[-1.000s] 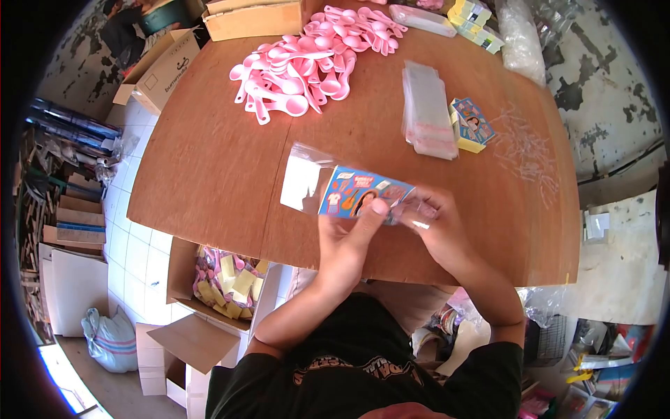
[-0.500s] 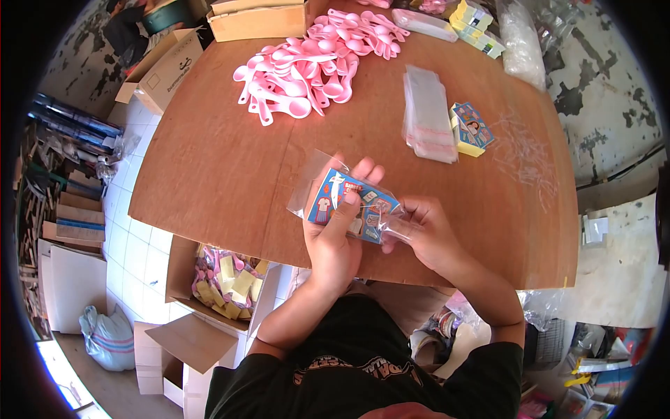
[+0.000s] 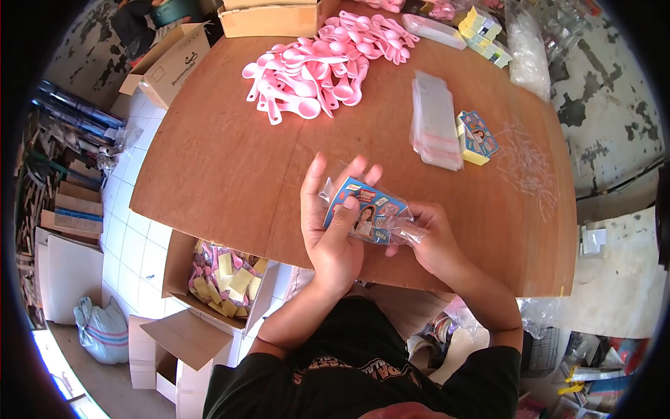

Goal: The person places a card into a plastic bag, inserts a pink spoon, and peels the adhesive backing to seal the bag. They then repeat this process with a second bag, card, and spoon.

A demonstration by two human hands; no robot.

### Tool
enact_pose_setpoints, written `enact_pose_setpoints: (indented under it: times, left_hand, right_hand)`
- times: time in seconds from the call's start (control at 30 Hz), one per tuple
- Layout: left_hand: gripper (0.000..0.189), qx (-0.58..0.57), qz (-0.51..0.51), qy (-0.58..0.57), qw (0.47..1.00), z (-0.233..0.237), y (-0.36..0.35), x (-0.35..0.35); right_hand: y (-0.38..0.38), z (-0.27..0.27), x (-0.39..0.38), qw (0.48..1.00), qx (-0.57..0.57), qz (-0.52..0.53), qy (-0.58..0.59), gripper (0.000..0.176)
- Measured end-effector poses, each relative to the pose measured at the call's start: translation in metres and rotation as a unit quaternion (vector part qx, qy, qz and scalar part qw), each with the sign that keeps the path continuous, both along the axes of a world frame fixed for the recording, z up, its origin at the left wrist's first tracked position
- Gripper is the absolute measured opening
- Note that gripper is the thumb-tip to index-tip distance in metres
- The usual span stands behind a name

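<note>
By the tabletop's [image 3: 230, 188] front edge, the spread-fingered left hand [image 3: 336, 241] thumbed down a picture card [image 3: 383, 211] while the right hand [image 3: 434, 239] pinched its clear bag [image 3: 406, 229], likely wrapping, needing snug folds.

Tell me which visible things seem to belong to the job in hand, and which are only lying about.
Probably in the job:
printed card in clear bag, held by left hand and right hand
pink spoons
stacked clear bags
stacked cards

Probably just lying about:
scattered clear strips
striped sack
</note>
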State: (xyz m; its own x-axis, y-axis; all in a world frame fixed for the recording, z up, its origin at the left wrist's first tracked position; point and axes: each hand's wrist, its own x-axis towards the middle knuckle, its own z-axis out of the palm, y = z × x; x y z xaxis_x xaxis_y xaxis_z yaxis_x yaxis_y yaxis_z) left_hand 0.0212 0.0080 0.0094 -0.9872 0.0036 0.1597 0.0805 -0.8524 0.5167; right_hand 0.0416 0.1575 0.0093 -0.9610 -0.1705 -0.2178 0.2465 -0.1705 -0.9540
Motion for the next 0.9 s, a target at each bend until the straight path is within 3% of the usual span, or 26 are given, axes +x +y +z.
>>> enact_pose_setpoints:
  times: [0.4,0.7,0.8,0.83,0.87,0.9]
  left_hand:
    - [0.060,-0.001,-0.023,0.009,1.000,-0.002,0.005,0.003]
    - [0.065,0.027,-0.092,-0.004,0.995,-0.005,0.010,0.013]
    - [0.063,-0.002,-0.106,-0.016,0.994,-0.017,0.009,0.017]
    - [0.049,0.004,-0.079,-0.036,0.996,-0.015,0.010,0.018]
    - [0.049,0.006,-0.080,-0.036,0.996,-0.015,0.010,0.016]
    - [0.044,0.055,-0.108,-0.076,0.990,-0.016,0.006,0.012]
  right_hand:
    - [-0.001,-0.004,0.003,0.999,0.019,0.006,0.034,0.014]
    - [0.000,0.003,0.005,0.997,-0.062,0.036,-0.022,0.014]
    - [-0.004,0.007,0.008,0.998,0.009,0.063,-0.018,0.016]
    - [-0.005,0.001,0.009,0.979,0.160,0.017,0.124,0.019]
    - [-0.007,-0.002,0.010,0.916,0.302,-0.030,0.262,0.024]
    - [-0.015,0.004,0.009,0.864,0.361,-0.104,0.336,0.037]
